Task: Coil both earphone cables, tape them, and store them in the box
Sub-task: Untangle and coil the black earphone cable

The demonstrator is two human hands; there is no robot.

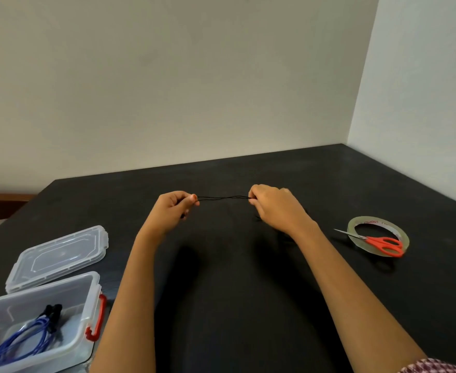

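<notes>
A thin black earphone cable [223, 198] is stretched in doubled strands between my two hands above the middle of the dark table. My left hand [174, 208] pinches its left end with curled fingers. My right hand [274, 205] pinches the right end; the rest of the cable is hard to see against the dark top. A clear plastic box [87, 297] with red latches stands open at the near left, and a coiled blue earphone cable [30, 337] lies inside it. A roll of clear tape [356, 224] lies at the right.
The box's clear lid [60, 255] lies flat just behind the box. Orange-handled scissors [383, 244] rest across the tape roll. The dark table [248, 292] meets white walls at the back and the right.
</notes>
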